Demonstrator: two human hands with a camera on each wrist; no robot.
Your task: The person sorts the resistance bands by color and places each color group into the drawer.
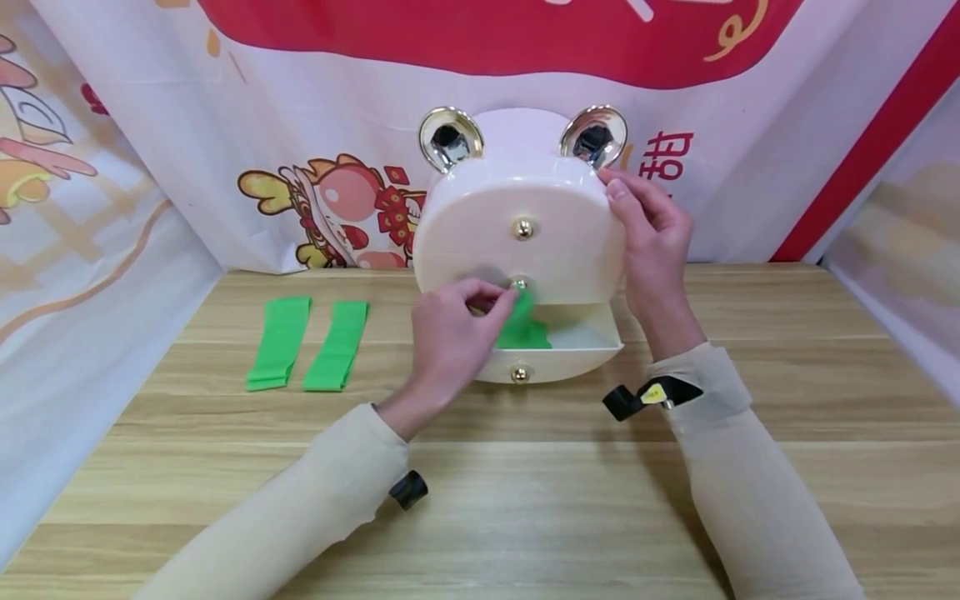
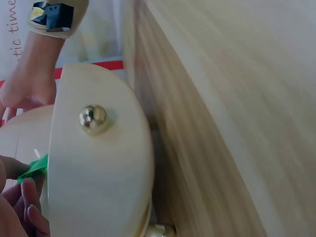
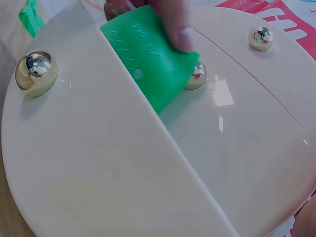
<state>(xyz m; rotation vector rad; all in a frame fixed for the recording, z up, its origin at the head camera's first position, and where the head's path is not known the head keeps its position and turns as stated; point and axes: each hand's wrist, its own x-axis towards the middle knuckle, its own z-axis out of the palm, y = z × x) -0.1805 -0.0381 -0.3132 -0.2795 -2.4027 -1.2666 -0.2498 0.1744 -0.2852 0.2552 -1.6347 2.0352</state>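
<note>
A white, rounded drawer box [image 1: 465, 225] with gold knobs and two gold-rimmed eye shapes stands on the table. Its lowest drawer [image 1: 555, 363] is pulled out. My left hand [image 1: 453, 333] pinches a green band [image 1: 522, 321] between thumb and fingertips, its lower end inside that drawer. In the right wrist view the band [image 3: 153, 59] is flat and thin with raised lettering, and crosses the drawer's front edge. My right hand [image 1: 656, 242] holds the box at its upper right side, below the right eye, thumb toward the front. The drawer's depths are partly hidden.
Two more green bands, a left one [image 1: 279, 343] and a right one [image 1: 337, 346], lie folded flat on the wooden table [image 1: 525, 500], left of the box. Behind the box hangs a printed white and red cloth [image 1: 315, 108].
</note>
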